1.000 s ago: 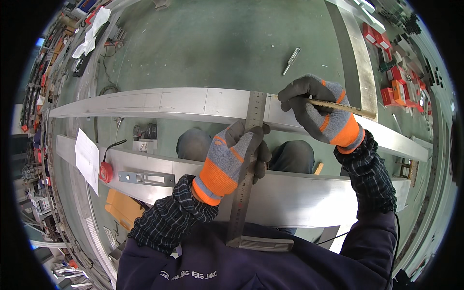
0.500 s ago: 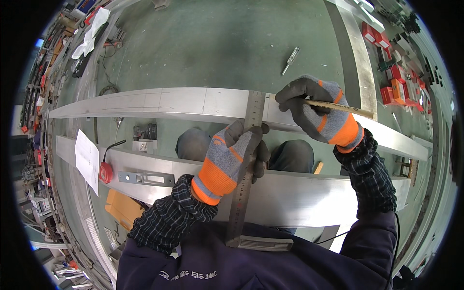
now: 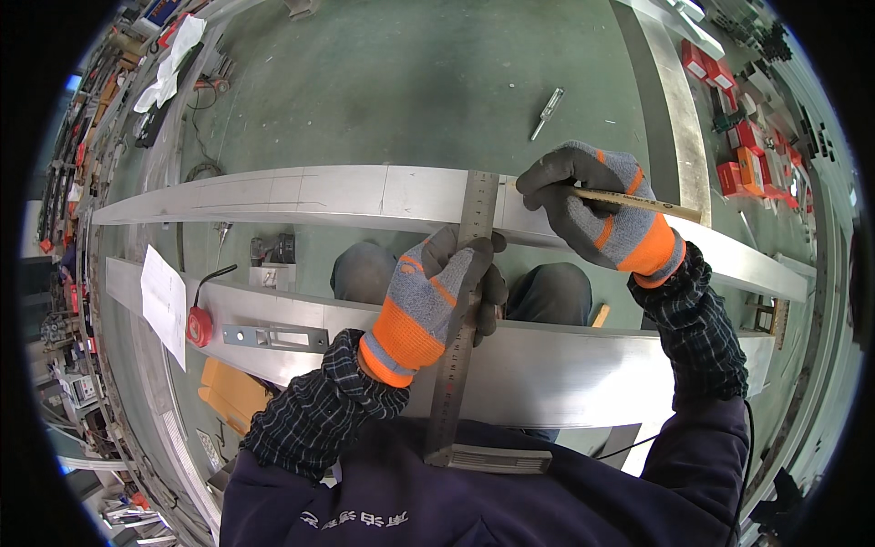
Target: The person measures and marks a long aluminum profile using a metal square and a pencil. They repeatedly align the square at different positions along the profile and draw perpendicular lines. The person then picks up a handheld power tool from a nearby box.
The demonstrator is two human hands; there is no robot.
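In an orange and grey work glove, my left hand (image 3: 451, 290) is wrapped round the blade of a steel try square (image 3: 447, 383). The blade's far end lies across the long aluminium bar (image 3: 346, 191), while the thick stock of the square rests by my body. My right hand (image 3: 588, 201), gloved alike, pinches a wooden pencil (image 3: 638, 201) just right of the blade, over the same bar. The pencil's tip points left, close to the fingertips. Thin marked lines cross the bar's left part. Nearer me runs a second, wider aluminium bar (image 3: 583, 365).
On the near bar lie a slotted metal plate (image 3: 276, 337), a red tape measure (image 3: 200, 325) and a white paper sheet (image 3: 164, 305). A screwdriver (image 3: 547, 114) lies on the floor beyond. Red boxes (image 3: 747, 137) stand at the right; a cardboard box (image 3: 232, 394) sits below left.
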